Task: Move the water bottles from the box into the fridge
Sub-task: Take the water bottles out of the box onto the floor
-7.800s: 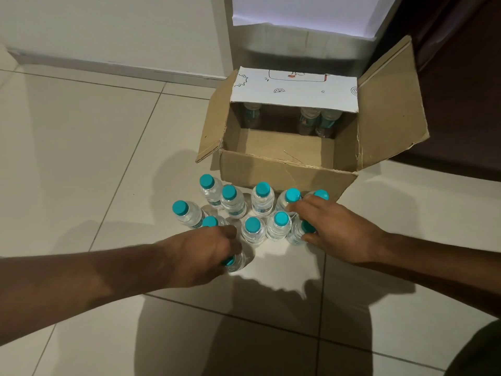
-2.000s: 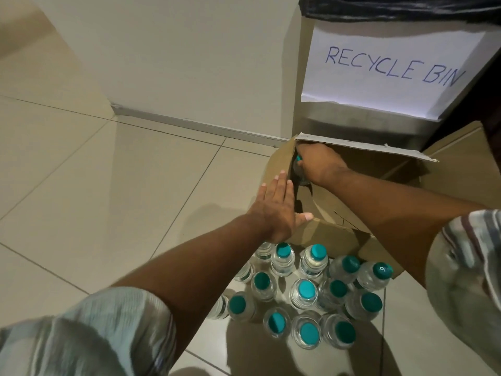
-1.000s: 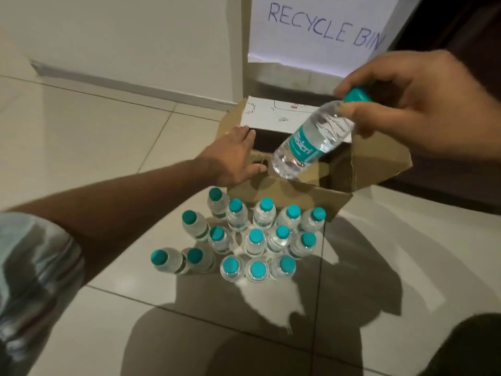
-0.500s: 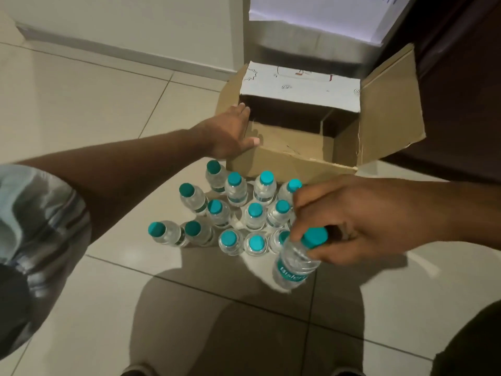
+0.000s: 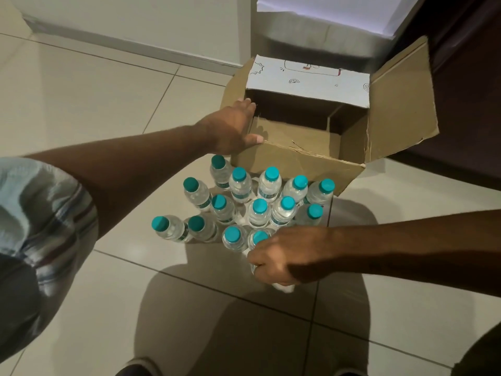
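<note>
As cardboard box [image 5: 292,164] is pressed by flat left hand [image 5: 230,131], clear plastic bottle [image 5: 283,287] is clasped in right hand [image 5: 287,256], lower centre.

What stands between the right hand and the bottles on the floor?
Nothing visible. The right hand grips a bottle at the near edge of the cluster. The fridge is out of view.

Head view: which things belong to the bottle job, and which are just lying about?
Job: cardboard box; water bottles on the floor; held bottle in the right hand; left hand on the box corner.
Lying about: metal bin; paper sheet on it.
</note>
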Demonstrator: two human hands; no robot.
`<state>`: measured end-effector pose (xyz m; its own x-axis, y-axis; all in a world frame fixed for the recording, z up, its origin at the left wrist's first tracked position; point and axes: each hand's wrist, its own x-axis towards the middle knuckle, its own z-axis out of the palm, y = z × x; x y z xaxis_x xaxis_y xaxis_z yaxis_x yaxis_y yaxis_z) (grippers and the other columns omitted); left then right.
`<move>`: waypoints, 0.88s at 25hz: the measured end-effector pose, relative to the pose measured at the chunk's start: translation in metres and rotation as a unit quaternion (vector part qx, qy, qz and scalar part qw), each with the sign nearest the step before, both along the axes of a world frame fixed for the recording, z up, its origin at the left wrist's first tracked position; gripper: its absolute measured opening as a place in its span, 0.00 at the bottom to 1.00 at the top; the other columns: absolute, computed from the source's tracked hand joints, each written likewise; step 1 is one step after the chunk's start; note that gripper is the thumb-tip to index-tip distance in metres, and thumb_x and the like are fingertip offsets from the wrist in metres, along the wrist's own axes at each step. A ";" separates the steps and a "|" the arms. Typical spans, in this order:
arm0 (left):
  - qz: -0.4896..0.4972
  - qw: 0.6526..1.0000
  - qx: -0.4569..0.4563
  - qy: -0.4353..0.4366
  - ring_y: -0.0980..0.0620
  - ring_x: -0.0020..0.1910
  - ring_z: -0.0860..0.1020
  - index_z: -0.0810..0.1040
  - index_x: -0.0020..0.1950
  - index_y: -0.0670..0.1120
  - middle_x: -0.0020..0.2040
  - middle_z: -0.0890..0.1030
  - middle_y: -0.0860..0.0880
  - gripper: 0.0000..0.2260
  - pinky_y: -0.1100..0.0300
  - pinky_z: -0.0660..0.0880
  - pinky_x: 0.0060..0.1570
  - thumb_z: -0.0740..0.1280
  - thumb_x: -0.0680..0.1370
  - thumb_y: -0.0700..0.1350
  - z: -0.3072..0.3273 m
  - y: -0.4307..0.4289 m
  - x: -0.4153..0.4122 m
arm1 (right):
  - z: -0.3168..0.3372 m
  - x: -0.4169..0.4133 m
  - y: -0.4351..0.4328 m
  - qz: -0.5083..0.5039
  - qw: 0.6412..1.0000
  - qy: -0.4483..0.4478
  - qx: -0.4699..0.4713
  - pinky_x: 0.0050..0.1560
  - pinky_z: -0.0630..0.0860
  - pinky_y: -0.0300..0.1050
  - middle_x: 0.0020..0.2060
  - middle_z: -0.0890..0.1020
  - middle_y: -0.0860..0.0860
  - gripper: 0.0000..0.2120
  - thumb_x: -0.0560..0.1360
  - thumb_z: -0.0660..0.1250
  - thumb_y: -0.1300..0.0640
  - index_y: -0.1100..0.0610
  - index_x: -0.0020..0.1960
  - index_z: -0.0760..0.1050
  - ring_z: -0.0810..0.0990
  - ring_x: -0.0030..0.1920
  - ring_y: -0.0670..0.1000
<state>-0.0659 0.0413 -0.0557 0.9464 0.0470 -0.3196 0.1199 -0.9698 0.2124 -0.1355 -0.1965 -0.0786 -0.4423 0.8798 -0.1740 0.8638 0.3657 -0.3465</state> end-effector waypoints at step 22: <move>-0.007 0.988 0.122 -0.093 0.40 0.83 0.43 0.42 0.83 0.39 0.83 0.44 0.38 0.43 0.42 0.47 0.81 0.43 0.81 0.71 -0.050 -0.026 -0.028 | -0.001 0.099 0.004 -0.533 0.828 -0.174 0.008 0.75 0.64 0.59 0.79 0.62 0.56 0.35 0.82 0.48 0.34 0.56 0.81 0.54 0.62 0.78 0.56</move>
<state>-0.0943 0.0155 -0.1053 0.9887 0.0884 -0.1211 0.0877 -0.9961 -0.0116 -0.0364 -0.1927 -0.0791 0.6614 0.7415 -0.1129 0.7454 -0.6665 -0.0105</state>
